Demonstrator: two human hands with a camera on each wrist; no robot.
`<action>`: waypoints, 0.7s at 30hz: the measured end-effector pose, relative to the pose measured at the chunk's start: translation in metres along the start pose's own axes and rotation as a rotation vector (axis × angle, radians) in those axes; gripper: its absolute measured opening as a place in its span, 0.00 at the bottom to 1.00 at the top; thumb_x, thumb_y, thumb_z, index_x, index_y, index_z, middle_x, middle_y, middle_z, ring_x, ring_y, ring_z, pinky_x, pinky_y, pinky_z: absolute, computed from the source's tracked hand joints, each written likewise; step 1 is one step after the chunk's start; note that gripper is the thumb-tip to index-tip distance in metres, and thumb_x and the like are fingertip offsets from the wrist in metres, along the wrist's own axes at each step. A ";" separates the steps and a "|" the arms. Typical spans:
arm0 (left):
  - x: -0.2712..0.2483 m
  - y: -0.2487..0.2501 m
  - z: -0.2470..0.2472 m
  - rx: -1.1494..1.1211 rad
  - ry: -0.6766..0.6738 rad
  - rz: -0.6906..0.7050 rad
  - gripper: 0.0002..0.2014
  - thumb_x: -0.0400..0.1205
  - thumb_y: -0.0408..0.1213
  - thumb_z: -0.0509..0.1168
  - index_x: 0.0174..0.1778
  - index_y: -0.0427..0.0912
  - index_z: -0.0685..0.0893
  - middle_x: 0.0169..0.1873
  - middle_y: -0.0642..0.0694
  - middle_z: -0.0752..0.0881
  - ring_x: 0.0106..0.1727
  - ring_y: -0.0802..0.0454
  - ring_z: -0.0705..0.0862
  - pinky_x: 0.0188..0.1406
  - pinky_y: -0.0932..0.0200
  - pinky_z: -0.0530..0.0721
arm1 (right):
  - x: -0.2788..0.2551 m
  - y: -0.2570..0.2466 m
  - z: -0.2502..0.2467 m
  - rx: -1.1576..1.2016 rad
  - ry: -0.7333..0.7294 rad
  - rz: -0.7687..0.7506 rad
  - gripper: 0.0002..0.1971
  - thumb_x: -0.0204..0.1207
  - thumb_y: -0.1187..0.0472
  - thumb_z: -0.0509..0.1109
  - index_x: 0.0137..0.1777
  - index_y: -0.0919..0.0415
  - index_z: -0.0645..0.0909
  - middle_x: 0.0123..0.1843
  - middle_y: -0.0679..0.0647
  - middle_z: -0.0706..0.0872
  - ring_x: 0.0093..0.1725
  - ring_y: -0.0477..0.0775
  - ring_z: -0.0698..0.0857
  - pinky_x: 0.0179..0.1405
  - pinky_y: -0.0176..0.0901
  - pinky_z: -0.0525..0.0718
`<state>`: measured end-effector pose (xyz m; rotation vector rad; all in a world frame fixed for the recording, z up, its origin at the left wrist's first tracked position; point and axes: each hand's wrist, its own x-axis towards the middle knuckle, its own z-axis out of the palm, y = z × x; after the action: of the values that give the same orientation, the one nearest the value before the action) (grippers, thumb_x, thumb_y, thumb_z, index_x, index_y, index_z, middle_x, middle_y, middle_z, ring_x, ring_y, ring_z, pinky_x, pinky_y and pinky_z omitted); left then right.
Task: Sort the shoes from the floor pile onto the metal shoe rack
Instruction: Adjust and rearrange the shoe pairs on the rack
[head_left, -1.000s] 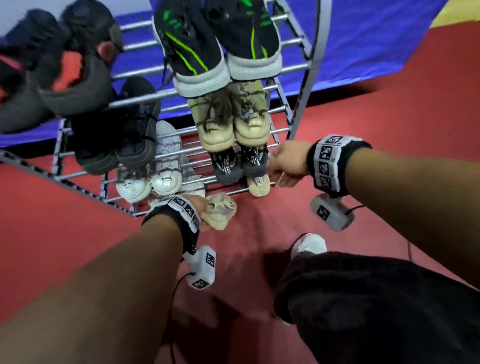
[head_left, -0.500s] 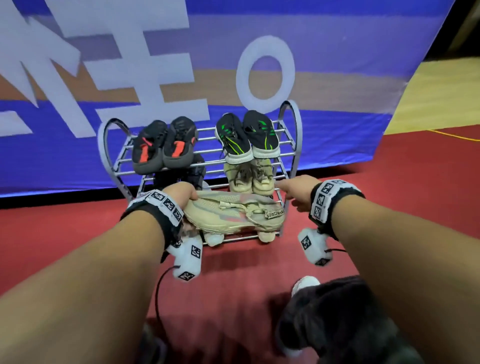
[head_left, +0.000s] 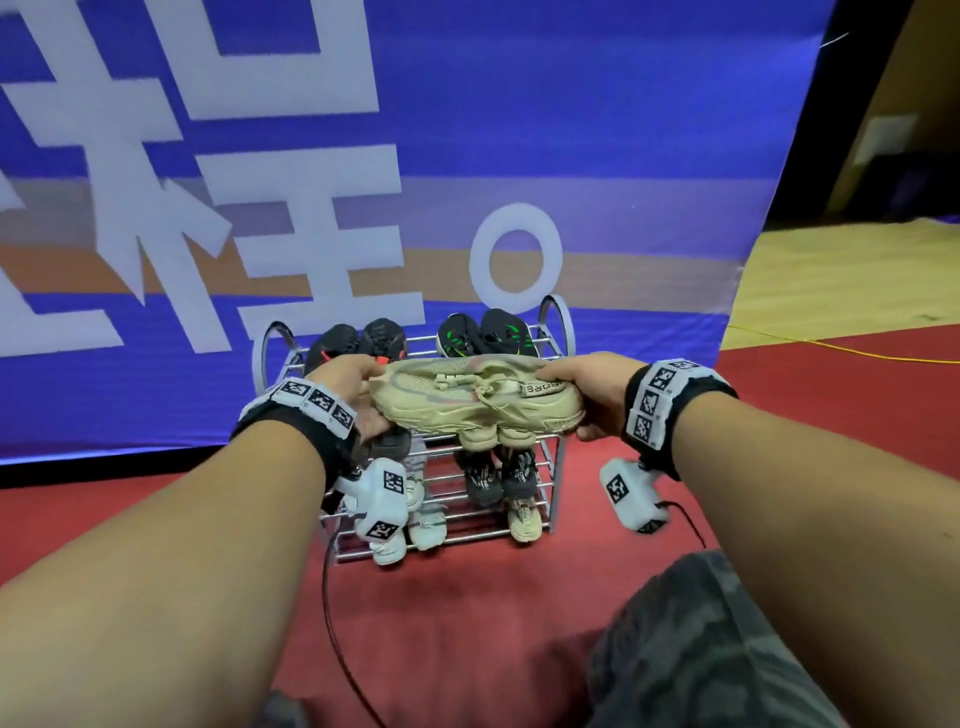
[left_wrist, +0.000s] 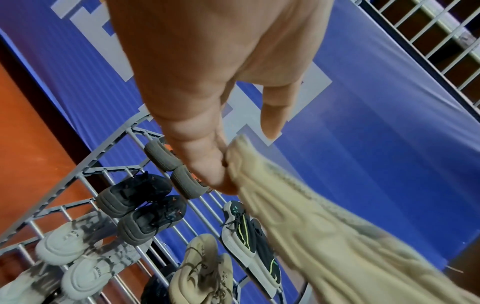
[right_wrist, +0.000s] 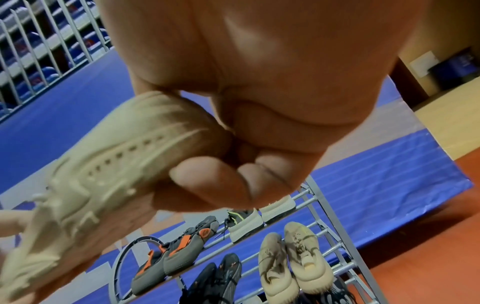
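We are holding the beige sneaker (head_left: 475, 402) at mid-frame, long axis lying left to right, toe clamped in our left hand (head_left: 358, 397), heel clamped in our right hand (head_left: 587, 392). The metal shoe rack (head_left: 553, 467) is standing directly behind and below it.

Place: indoor sports hall.
Floor: red court surface (head_left: 467, 649), wooden flooring (head_left: 831, 280) at right.
Backdrop: blue banner (head_left: 571, 130); railed blue seating (right_wrist: 39, 51) upper left.
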<state>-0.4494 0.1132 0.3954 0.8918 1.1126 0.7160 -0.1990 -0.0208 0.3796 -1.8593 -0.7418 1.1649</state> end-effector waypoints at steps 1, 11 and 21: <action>0.000 -0.002 0.003 -0.046 0.021 0.026 0.12 0.84 0.25 0.56 0.60 0.24 0.78 0.41 0.32 0.89 0.40 0.40 0.90 0.31 0.50 0.93 | 0.001 0.001 -0.001 0.002 -0.009 0.005 0.10 0.80 0.48 0.71 0.51 0.54 0.83 0.30 0.52 0.82 0.24 0.51 0.78 0.19 0.34 0.75; 0.034 -0.108 0.038 0.155 0.073 -0.283 0.13 0.79 0.28 0.68 0.59 0.32 0.80 0.57 0.29 0.87 0.55 0.31 0.89 0.54 0.29 0.88 | 0.053 0.082 0.016 0.121 -0.155 0.302 0.20 0.77 0.49 0.68 0.63 0.60 0.86 0.44 0.55 0.89 0.20 0.50 0.84 0.17 0.34 0.83; 0.120 -0.207 0.053 0.372 -0.089 -0.472 0.17 0.83 0.32 0.70 0.68 0.36 0.83 0.63 0.34 0.87 0.62 0.35 0.88 0.65 0.46 0.86 | 0.161 0.202 0.065 0.143 -0.131 0.596 0.23 0.84 0.46 0.62 0.62 0.66 0.82 0.31 0.62 0.86 0.24 0.56 0.82 0.18 0.36 0.75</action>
<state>-0.3534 0.1046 0.1703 0.9115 1.3367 0.0787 -0.1805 0.0269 0.1180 -1.9515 -0.1523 1.6732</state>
